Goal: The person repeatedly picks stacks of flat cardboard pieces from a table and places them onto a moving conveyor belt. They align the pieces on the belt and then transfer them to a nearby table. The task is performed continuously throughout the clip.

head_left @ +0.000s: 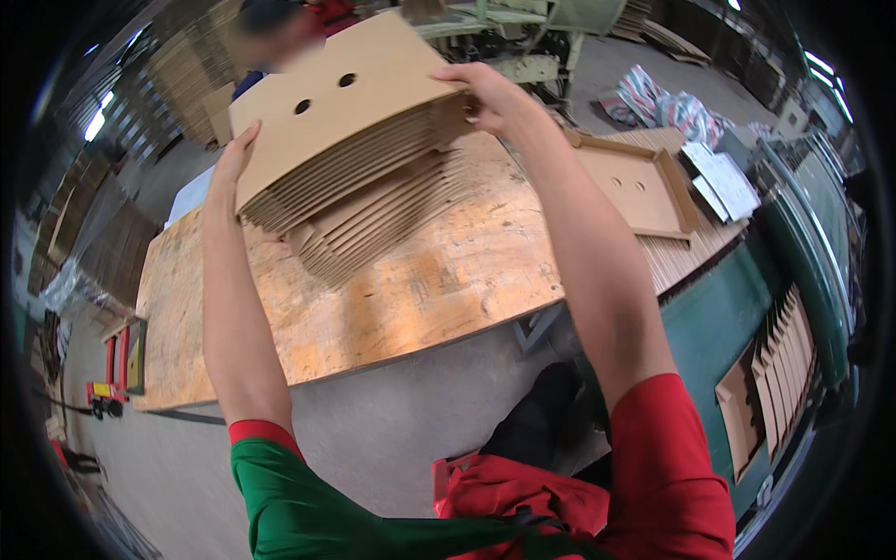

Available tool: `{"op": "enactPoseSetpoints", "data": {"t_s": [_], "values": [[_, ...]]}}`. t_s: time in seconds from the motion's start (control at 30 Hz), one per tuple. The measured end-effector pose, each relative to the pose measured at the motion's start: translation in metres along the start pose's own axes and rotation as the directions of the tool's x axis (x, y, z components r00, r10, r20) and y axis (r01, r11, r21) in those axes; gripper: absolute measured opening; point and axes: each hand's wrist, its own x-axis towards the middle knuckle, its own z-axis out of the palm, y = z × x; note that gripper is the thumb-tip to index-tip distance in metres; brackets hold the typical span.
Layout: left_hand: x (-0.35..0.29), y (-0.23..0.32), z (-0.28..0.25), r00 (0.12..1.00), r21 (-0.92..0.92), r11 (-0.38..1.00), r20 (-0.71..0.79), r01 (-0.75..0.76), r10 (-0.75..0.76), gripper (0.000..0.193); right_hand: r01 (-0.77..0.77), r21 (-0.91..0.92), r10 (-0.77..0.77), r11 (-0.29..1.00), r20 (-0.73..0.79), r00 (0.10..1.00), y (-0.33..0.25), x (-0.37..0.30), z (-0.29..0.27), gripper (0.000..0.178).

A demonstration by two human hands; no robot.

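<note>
Between my two hands is a thick stack of flat brown cardboard pieces [322, 126], the top one with two round holes. My left hand [235, 159] grips its left edge, the thumb on top. At the right edge my right hand [485, 98] is closed on the same stack, thumb over the top sheet and fingers below. Directly underneath, a second stack of cardboard pieces [359, 233] rests on the wooden table [448, 289]. Whether the two stacks touch is hard to tell, as the upper one covers much of the lower.
A shallow cardboard tray [616, 182] lies on stacked board to the right, beside white papers [719, 182]. Green machinery [728, 308] holds several upright cardboard pieces [784, 359]. Another person [271, 37] is beyond the table. A red pallet jack [117, 373] stands at left.
</note>
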Motion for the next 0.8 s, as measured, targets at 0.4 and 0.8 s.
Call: {"op": "enactPoseSetpoints", "data": {"t_s": [0.4, 0.8], "values": [[0.013, 0.027, 0.042, 0.742, 0.868, 0.013, 0.416, -0.496, 0.525, 0.033, -0.023, 0.013, 0.026, 1.0, -0.373, 0.927, 0.058, 0.044, 0.018, 0.061], [0.105, 0.001, 0.003, 0.933, 0.925, -0.189, 0.35, -0.329, 0.088, 0.056, 0.361, -0.463, -0.49, 0.809, -0.192, 0.85, 0.112, -0.196, -0.009, 0.042]]}}
